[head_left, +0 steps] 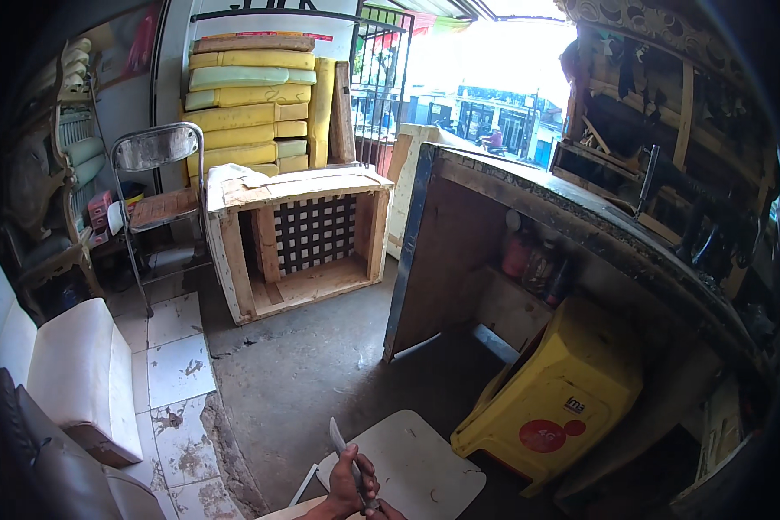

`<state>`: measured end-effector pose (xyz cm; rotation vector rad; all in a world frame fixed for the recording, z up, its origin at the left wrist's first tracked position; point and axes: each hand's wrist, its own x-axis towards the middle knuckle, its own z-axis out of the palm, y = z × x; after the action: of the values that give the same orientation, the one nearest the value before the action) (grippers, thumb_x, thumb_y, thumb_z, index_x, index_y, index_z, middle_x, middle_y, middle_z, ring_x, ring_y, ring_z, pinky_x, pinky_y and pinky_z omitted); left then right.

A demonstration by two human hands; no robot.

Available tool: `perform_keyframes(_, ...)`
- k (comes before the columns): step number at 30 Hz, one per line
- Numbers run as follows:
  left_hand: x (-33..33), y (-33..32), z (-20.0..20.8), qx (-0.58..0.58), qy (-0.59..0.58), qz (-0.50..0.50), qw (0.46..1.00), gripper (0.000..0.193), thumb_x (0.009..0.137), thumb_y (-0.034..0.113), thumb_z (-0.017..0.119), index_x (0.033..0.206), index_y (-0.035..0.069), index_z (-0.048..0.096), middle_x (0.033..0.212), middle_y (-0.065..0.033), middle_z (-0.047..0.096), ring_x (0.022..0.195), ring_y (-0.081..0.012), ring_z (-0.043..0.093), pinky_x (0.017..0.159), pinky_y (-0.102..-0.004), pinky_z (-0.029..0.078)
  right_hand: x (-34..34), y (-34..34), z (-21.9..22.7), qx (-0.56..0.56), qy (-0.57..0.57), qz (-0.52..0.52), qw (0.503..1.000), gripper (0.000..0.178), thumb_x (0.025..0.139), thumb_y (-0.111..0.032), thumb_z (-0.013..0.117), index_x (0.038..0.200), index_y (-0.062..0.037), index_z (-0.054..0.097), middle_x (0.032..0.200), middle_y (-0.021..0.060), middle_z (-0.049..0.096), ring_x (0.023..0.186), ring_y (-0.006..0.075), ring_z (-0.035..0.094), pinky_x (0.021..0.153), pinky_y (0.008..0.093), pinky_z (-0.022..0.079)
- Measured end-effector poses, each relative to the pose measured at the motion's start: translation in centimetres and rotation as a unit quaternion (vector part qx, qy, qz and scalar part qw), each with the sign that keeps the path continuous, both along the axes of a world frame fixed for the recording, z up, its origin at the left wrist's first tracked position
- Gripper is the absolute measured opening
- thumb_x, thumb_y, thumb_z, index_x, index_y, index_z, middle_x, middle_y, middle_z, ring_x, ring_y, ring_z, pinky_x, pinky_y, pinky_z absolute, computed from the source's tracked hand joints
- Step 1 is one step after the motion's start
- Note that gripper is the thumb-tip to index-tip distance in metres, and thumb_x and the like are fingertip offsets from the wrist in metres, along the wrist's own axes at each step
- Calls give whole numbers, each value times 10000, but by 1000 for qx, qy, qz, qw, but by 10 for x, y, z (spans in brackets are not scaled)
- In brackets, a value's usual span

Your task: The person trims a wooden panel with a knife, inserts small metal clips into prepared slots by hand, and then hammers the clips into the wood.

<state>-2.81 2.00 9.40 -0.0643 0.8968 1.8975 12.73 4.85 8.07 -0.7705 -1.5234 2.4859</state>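
Observation:
Near the lower edge, my left hand (pixel 345 487) is closed around a knife (pixel 337 436), its pale, slightly curved blade pointing up and away from me. My right hand (pixel 385 512) shows only in part at the bottom edge, its fingers curled at the lower end of the knife's handle. Just beyond and to the right of my hands is a worn, off-white seat (pixel 412 464) with rounded corners and a pale metal tube at its left side.
An upholstery frame (pixel 299 195) of bare wood with woven black straps stands ahead. Foam cushions (pixel 247 113) are stacked behind it, beside a folding chair (pixel 160 173). To the right are a workbench (pixel 529 169) and a tipped yellow plastic stool (pixel 550 399). A white padded seat (pixel 82 373) is left.

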Motion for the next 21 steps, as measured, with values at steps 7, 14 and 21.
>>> perform_keyframes(7, -1, -6, -3, 76, 39, -30, 996, 584, 1014, 563, 463, 1061, -6, 583, 766, -172, 649, 680, -328, 669, 679, -439, 571, 3, 4, -27, 103, 9, -4, 995, 178, 1062, -271, 548, 1122, -104, 538, 713, -4, 505, 531, 94, 459, 469, 274, 398)
perform_keyframes(14, 0, -4, 25, 140, 122, -184, 965, 516, 1070, 362, 515, 1403, -30, 485, 1407, -221, 570, 1295, -354, 576, 1158, -508, 406, 9, 47, 46, 44, -1, -65, 997, 178, 1049, -243, 560, 1084, -73, 520, 711, -31, 504, 547, 51, 473, 479, 249, 399)
perform_keyframes(21, 11, -13, 16, 48, 130, -169, 976, 364, 1019, 234, 649, 1250, -47, 634, 1150, -155, 721, 1088, -255, 701, 1005, -417, 548, 20, 39, 30, 121, -35, -54, 991, 235, 1028, -259, 585, 1126, -48, 554, 681, -3, 574, 549, 73, 524, 504, 280, 419)
